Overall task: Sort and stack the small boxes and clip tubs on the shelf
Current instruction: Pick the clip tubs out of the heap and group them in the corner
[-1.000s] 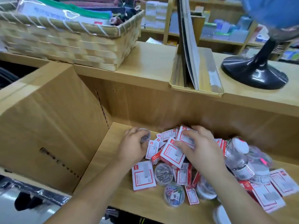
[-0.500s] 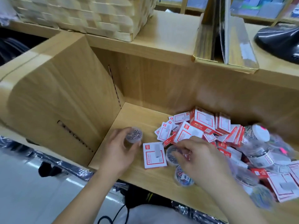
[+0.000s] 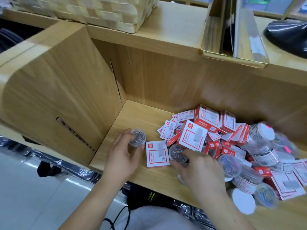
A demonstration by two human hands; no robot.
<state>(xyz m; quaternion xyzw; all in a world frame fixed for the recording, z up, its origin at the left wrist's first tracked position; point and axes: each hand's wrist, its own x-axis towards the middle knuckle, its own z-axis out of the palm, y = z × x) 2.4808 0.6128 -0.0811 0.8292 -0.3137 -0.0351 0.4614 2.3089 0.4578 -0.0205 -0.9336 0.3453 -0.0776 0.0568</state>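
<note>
Holding one clip tub clear of the pile, the left hand curls its fingers round it over the shelf, probably to start a stack on the bare wood there. The right hand pinches a second tub at the pile's edge, beside a flat box.

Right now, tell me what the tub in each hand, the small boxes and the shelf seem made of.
Left tub and right tub: clear glossy plastic, likely; silvery clips show through. Small boxes: printed card, matte, with folded edges. Shelf: wood-grain board, probably laminate; smooth, even pattern.
</note>
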